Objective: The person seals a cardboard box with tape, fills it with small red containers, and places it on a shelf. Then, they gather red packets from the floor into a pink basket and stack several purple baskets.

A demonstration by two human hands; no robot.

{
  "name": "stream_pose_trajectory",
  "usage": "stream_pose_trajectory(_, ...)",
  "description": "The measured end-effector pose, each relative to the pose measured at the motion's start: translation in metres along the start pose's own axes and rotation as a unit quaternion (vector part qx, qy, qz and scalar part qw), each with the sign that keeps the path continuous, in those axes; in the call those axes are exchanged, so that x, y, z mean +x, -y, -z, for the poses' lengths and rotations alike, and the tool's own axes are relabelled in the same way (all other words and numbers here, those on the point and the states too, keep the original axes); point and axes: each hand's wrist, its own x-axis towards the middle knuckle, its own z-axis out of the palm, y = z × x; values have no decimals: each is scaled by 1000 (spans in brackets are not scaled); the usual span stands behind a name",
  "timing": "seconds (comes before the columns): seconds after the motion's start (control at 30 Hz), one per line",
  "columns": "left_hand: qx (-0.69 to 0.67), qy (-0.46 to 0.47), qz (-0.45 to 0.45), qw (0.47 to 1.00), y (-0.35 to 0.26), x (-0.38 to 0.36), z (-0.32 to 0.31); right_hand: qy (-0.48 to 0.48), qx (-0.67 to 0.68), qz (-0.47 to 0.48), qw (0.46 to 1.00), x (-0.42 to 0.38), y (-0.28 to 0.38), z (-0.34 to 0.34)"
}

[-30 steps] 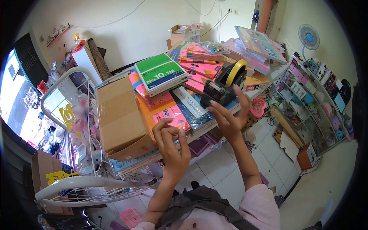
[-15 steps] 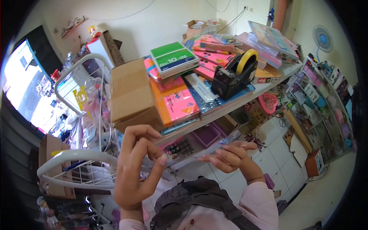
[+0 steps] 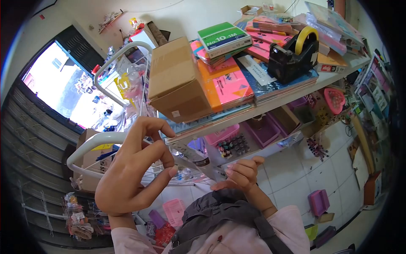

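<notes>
A narrow, see-through plastic strip with dark print slants between my two hands, in front of the shelf edge. My left hand is curled closed at its upper end, fingers bent and thumb drawn in toward them. Lower down and closer to my body, my right hand pinches the other end, fingers folded over it. Just beyond my left hand sits a brown cardboard box on the shelf top. Beside that box lie orange and pink paper packs.
A green-and-white box and a black tape dispenser with yellow tape sit on the stacked packs. White wire racks stand at left. Purple trays fill the lower shelf; a purple bin stands on the tiled floor.
The view has swung, so the shelf sits further right. My left hand has moved left and lower, my right hand slightly left. The strip, barely visible before, now shows its printed face.
</notes>
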Motion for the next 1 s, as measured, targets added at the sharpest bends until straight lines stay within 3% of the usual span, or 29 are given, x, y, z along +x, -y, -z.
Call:
stream_pose_trajectory(0.1, 22, 44, -47, 998, 4, -6, 15, -13, 21, -9, 1000, -7, 6, -6)
stream_pose_trajectory(0.17, 138, -32, -56, 988, -2, -8, 23, -23, 29, -13, 999, -15, 9, -9)
stream_pose_trajectory(0.27, 126, 5, -78, 989, -1, -8, 30, 11, 138, -147, 979, -20, 15, -17)
stream_pose_trajectory(0.3, 151, 16, -84, 985, -2, -8, 33, 8, 138, -146, 980, -14, 22, -21)
stream_pose_trajectory(0.33, 175, 28, -91, 980, -2, -8, 37, 19, 323, -328, 887, -6, 33, -25)
stream_pose_trajectory(0.37, 175, 30, -94, 980, -1, -7, 40, 28, 484, -484, 729, -1, 40, -27)
stream_pose_trajectory(0.4, 178, 29, -111, 977, 0, -6, 43, 65, 596, -467, 650, -4, 38, -32)
stream_pose_trajectory(0.43, 181, 28, -128, 975, 1, -5, 46, 64, 595, -465, 653, -3, 42, -35)
stream_pose_trajectory(0.5, 152, 49, -118, 980, 3, -5, 49, 66, 735, -521, 429, 3, 59, -49)
stream_pose_trajectory(0.53, 106, 56, -107, 987, 4, -6, 49, 65, 734, -520, 432, 6, 66, -54)
stream_pose_trajectory(0.6, 57, 64, -99, 991, 3, -5, 48, 96, 782, -537, 301, 12, 76, -61)
stream_pose_trajectory(0.63, 49, 55, -126, 989, 3, -5, 47, 95, 781, -537, 304, 17, 80, -64)
stream_pose_trajectory(0.7, 39, 44, -154, 986, 2, -4, 46, 81, 836, -508, 193, 25, 87, -68)
stream_pose_trajectory(0.77, 30, 47, -161, 985, 4, -3, 44, 80, 832, -517, 186, 29, 89, -69)
stream_pose_trajectory(0.83, 12, 53, -152, 987, 6, -4, 42, 51, 839, -526, 129, 32, 90, -71)
stream_pose_trajectory(1.0, -16, 47, -158, 986, 9, -6, 40, -6, 801, -586, 123, 30, 90, -72)
